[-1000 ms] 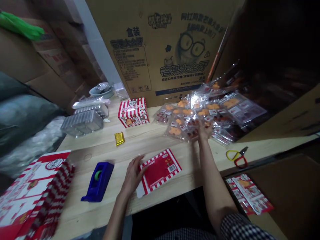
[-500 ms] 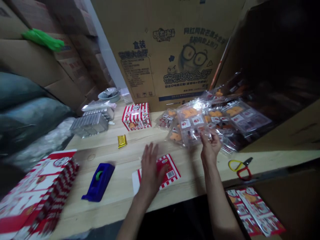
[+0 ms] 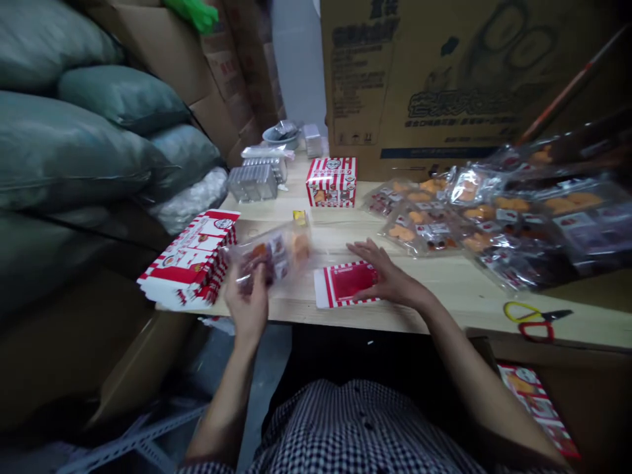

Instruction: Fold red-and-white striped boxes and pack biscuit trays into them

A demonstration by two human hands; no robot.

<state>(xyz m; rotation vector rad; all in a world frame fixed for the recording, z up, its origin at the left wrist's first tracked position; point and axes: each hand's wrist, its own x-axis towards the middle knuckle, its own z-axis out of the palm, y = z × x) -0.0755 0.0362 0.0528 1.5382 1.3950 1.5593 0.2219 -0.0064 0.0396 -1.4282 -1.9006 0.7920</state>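
On the large carton (image 3: 429,72), you can read 盒装 at the upper left and, blurred, 芒果大金牙 in outlined characters. Handling symbols (image 3: 354,138) appear at its lower left. Labels on the hand-held clear packet (image 3: 269,260) and lettering on the upright striped box (image 3: 332,183) are illegible.

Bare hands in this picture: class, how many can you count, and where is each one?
2. The left hand holds a clear plastic packet with orange and dark pieces; the right hand is at the right end of the flat red-and-white striped carton.
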